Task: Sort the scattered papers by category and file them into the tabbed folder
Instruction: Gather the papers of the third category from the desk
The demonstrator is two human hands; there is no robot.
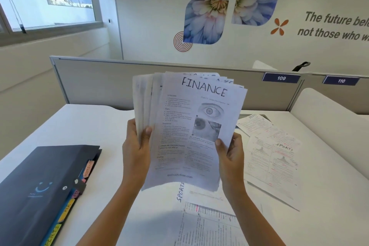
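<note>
I hold a fanned stack of papers [189, 126] upright above the desk, the front sheet marked "FINANCE" by hand. My left hand [136, 150] grips the stack's left edge, thumb on the front. My right hand [231, 156] grips its lower right edge. A dark tabbed folder [44, 187] lies shut at the left, with coloured tabs reading "HR" and "SPORTS" sticking out of its right side. Loose sheets marked "SPORTS" [273, 158] lie on the desk to the right, and more sheets [207, 223] lie below the held stack.
The white desk [95, 126] is bounded at the back by a grey partition [95, 80] carrying number plates 109 and 110. A white chair back [327, 110] stands at the right. A window is at the upper left.
</note>
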